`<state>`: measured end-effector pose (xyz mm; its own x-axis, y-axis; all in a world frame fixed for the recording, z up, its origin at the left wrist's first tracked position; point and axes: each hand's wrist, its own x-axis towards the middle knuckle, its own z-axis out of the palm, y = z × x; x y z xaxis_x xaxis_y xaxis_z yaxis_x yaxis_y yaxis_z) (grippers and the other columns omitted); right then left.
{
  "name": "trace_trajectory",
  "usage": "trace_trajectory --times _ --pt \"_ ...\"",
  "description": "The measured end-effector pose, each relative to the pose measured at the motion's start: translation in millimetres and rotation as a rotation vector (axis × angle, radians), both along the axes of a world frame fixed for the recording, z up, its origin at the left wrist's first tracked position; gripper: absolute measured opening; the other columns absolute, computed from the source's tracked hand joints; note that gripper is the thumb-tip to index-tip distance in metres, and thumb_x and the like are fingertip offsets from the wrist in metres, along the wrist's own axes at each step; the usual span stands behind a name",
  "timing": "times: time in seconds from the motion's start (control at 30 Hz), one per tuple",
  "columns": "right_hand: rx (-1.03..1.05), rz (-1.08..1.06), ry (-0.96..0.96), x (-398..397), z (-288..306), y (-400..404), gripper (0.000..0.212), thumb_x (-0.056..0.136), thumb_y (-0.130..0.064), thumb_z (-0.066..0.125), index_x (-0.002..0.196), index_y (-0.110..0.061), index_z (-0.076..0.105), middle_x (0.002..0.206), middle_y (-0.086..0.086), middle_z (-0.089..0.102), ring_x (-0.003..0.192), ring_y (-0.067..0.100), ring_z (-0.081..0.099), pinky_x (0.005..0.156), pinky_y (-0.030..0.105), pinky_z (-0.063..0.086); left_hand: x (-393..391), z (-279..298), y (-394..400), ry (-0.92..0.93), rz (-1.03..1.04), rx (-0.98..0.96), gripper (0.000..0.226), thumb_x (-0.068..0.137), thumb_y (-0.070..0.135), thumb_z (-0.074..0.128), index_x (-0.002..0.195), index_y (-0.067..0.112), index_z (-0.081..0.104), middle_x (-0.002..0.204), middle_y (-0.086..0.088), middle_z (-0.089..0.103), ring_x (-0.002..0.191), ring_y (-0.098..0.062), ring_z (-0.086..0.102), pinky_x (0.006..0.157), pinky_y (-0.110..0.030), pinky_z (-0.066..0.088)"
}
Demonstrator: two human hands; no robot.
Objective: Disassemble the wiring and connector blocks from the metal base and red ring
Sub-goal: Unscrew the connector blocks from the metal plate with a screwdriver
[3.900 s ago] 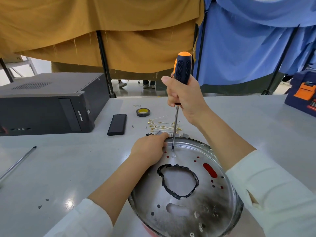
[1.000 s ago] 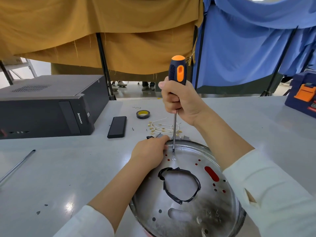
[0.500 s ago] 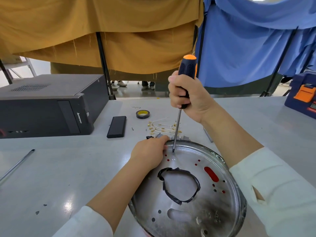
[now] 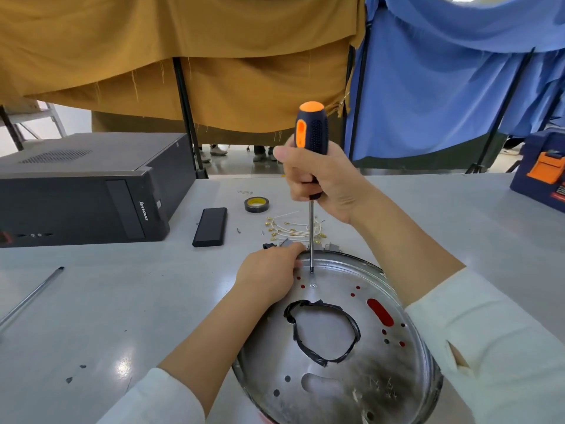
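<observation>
A round metal base lies on the table in front of me, with a ring of black tape at its middle; red shows through its slots. My left hand grips the base's far left rim. My right hand grips a black and orange screwdriver upright, its tip on the base just beyond a small screw. Loose white wires with brass terminals lie behind the base, beside small grey connector pieces.
A black computer case stands at the left. A black flat box and a tape roll lie beyond the base. A metal rod lies at the left edge. A blue toolbox sits far right.
The screwdriver handle has turned in my right hand and swung back from a rightward tilt to upright. My left hand has stayed on the rim.
</observation>
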<state>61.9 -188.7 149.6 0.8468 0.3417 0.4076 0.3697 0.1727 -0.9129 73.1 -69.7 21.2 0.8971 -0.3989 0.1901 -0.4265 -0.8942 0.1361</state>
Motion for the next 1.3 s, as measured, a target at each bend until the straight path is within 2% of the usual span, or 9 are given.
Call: trace_trajectory --times 0.17,0.23,0.4,0.53,0.77,0.9,1.0,1.1,1.3 --pt "0.001 -0.219 -0.06 1 -8 2 0.023 0.088 -0.014 0.066 0.098 -0.008 0.046 0.075 0.005 0.056 0.063 0.018 0.054 0.066 0.035 0.05 1 -1 1 -0.008 0.004 -0.02 0.018 0.096 0.017 0.036 0.107 0.029 0.042 0.098 -0.003 0.062 0.072 -0.025 0.048 0.058 -0.03 0.032" --pt "0.008 -0.36 -0.126 1 -15 -1 0.022 0.089 -0.016 0.066 0.099 -0.01 0.048 0.08 0.006 0.059 0.067 0.014 0.059 0.065 0.03 0.052 2 -2 1 -0.008 -0.001 -0.023 0.023 0.096 0.016 0.036 0.112 0.031 0.043 0.099 -0.002 0.063 0.075 -0.025 0.051 0.059 -0.029 0.032" --pt "0.133 -0.249 -0.172 -2 -21 -3 0.014 0.094 -0.019 0.052 0.099 -0.006 0.047 0.075 0.006 0.049 0.06 0.014 0.043 0.061 0.027 0.039 3 -4 0 -0.01 -0.004 -0.011 0.03 0.095 0.015 0.036 0.119 0.032 0.042 0.102 -0.002 0.062 0.083 -0.027 0.058 0.061 -0.03 0.035" --pt "0.189 -0.285 -0.154 2 -13 0 0.024 0.09 -0.023 0.06 0.094 -0.009 0.042 0.067 0.003 0.046 0.049 0.015 0.037 0.049 0.025 0.037 2 -3 1 -0.017 -0.005 -0.009 0.027 0.096 0.016 0.036 0.117 0.031 0.043 0.098 -0.003 0.062 0.072 -0.025 0.049 0.059 -0.03 0.033" --pt "0.285 -0.347 -0.167 3 -21 -3 0.017 0.097 -0.03 0.048 0.095 -0.013 0.047 0.075 0.003 0.062 0.057 0.018 0.05 0.056 0.028 0.043 1 -2 0 -0.015 -0.012 0.009 0.025 0.097 0.018 0.035 0.118 0.029 0.043 0.099 -0.004 0.063 0.08 -0.027 0.057 0.06 -0.03 0.035" --pt "0.276 -0.3 -0.112 3 -21 -5 0.035 0.102 -0.037 0.032 0.114 -0.008 0.047 0.072 0.0 0.055 0.052 0.012 0.043 0.057 0.025 0.04 2 -1 0 -0.002 -0.015 0.01 0.024 0.098 0.019 0.034 0.117 0.029 0.042 0.102 -0.005 0.063 0.085 -0.028 0.058 0.062 -0.03 0.036" --pt "0.265 -0.299 -0.115 2 -18 -3 0.034 0.095 -0.036 0.048 0.113 -0.01 0.036 0.07 0.001 0.051 0.049 0.013 0.039 0.052 0.026 0.04 1 0 0 -0.002 -0.015 0.007 0.025 0.098 0.021 0.032 0.119 0.031 0.042 0.103 -0.005 0.063 0.086 -0.028 0.058 0.062 -0.03 0.036" --pt "0.256 -0.345 -0.154 2 -20 -1 0.032 0.092 -0.016 0.062 0.1 -0.014 0.031 0.07 -0.001 0.052 0.049 0.015 0.039 0.05 0.027 0.039 1 0 0 0.0 -0.014 0.0 0.024 0.099 0.023 0.032 0.118 0.031 0.042 0.102 -0.005 0.063 0.082 -0.027 0.056 0.062 -0.03 0.036" --pt "0.289 -0.41 -0.164 3 -25 1 0.012 0.101 -0.026 0.044 0.101 -0.016 0.049 0.074 0.0 0.061 0.054 0.015 0.048 0.053 0.026 0.044 2 -2 0 0.003 -0.008 0.001 0.026 0.097 0.021 0.034 0.119 0.033 0.042 0.104 -0.003 0.063 0.086 -0.028 0.058 0.063 -0.031 0.037"
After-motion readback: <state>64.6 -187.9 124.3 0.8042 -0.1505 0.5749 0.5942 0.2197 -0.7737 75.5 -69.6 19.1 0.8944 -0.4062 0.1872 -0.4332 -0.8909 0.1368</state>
